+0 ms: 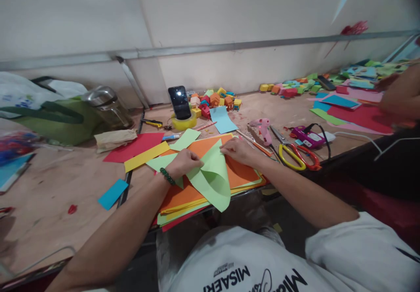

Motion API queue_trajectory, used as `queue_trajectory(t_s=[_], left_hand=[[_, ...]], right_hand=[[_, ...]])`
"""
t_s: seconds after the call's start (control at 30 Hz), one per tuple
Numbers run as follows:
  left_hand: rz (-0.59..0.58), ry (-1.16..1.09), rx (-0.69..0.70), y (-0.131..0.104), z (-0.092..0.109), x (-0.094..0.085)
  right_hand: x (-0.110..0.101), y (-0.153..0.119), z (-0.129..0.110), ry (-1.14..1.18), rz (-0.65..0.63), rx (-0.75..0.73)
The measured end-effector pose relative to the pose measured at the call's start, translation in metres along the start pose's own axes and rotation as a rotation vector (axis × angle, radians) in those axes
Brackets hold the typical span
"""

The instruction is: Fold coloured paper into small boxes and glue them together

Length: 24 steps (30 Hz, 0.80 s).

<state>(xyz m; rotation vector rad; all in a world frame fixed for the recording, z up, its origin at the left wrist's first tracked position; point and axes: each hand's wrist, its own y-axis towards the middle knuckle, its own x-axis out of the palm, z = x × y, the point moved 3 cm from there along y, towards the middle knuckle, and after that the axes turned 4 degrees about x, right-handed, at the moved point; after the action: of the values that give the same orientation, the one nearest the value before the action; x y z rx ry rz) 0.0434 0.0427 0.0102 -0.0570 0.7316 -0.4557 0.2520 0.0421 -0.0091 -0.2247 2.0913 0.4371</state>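
Note:
A light green paper sheet point(214, 174) is bent into a curve above a stack of coloured paper whose top sheet is orange point(241, 172). My left hand point(184, 163), below a green bead bracelet, pinches the sheet's left part. My right hand point(239, 150) pinches its upper right edge, near the pointed top. Another light green piece point(162, 163) lies partly under my left hand. Behind my hands is a small green rectangle point(185, 139), with a yellow strip point(146, 157) and a red sheet point(134, 147) to the left.
Scissors point(295, 155), a pink glue gun point(263, 130) and a purple power strip point(307, 137) lie at right. A phone point(180, 102) stands in a tape roll point(184, 121) beside small paper cubes point(215, 99). Another person's arm point(402, 93) is at far right; a bottle point(110, 108) stands left.

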Motion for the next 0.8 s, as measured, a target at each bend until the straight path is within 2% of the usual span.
queue_trajectory(t_s=[0.17,0.4,0.63,0.8], left_hand=[[0.005,0.006,0.012,-0.002,0.002,0.0],[0.008,0.002,0.007,-0.003,0.003,0.0],[0.004,0.009,0.005,-0.003,0.001,0.0],[0.01,0.008,0.014,-0.003,0.001,0.0]], right_hand=[[-0.007,0.001,-0.006,-0.053,-0.004,0.146],[-0.002,0.008,-0.004,0.009,-0.025,0.192],[-0.009,0.005,-0.002,0.009,-0.085,0.136],[-0.014,0.01,-0.013,-0.248,-0.179,0.03]])
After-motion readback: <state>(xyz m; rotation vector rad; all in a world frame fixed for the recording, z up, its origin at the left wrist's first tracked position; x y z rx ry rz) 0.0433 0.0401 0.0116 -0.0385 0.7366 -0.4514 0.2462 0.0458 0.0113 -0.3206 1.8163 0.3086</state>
